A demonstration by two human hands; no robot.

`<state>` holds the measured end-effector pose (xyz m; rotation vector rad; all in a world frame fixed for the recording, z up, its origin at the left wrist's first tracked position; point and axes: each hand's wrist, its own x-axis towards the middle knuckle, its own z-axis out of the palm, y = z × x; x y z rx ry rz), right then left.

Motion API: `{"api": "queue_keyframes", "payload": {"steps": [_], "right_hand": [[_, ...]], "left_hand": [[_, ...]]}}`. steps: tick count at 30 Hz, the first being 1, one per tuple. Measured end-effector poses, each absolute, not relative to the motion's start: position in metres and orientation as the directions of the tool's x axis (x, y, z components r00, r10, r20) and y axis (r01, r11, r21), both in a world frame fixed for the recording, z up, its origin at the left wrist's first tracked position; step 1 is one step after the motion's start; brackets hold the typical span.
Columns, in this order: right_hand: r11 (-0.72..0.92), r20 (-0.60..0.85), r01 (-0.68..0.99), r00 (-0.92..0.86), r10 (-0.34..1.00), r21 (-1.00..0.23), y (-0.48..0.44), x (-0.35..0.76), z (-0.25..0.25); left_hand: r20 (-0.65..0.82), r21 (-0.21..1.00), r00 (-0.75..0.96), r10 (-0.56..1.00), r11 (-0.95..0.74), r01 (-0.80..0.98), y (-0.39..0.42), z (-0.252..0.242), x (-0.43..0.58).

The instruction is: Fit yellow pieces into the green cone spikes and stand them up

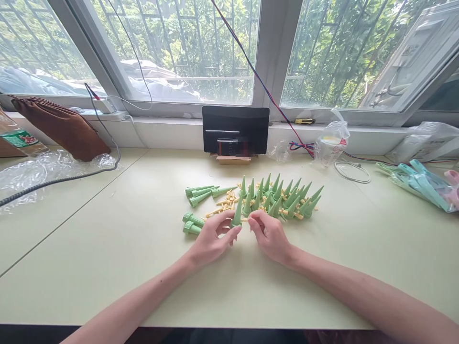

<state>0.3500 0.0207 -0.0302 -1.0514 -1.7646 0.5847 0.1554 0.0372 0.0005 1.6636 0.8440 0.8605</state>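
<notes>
Pin meets cone, mid-counter (107, 229), batch looks mostly done.
Few bare cones (201, 193) lie left; left hand (213, 239) grips green cone (237, 214); right hand (268, 236) pinches yellow pin (245, 220); many pinned cones (287, 198) stand right.

Nothing can be read here: the green bottle label (20, 138) is too small to make out, and the dark screen (235, 129) shows only a pale line.

L grip (215, 236): holds green cone (237, 214) upright | R grip (267, 234): pinches yellow peg (245, 220) | cone pile (283, 200): just behind
</notes>
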Motion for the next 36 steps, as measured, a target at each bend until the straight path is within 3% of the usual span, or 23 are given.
{"api": "queue_keyframes", "payload": {"steps": [10, 22, 36], "right_hand": [[0.583, 0.548, 0.389, -0.209, 0.81, -0.713, 0.0235, 0.3496, -0.0327], [0.568, 0.488, 0.374, -0.294, 0.822, -0.733, 0.0222, 0.3509, -0.0323], [0.575, 0.483, 0.442, -0.311, 0.818, -0.688, 0.0238, 0.3514, -0.037]], "left_hand": [[0.125, 0.978, 0.485, 0.866, -0.191, 0.089, 0.0385, 0.0018, 0.1547], [0.219, 0.94, 0.457, 0.862, -0.312, 0.138, 0.0398, -0.003, 0.1547], [0.218, 0.919, 0.455, 0.863, -0.339, 0.203, 0.0401, -0.0045, 0.1545]]}}
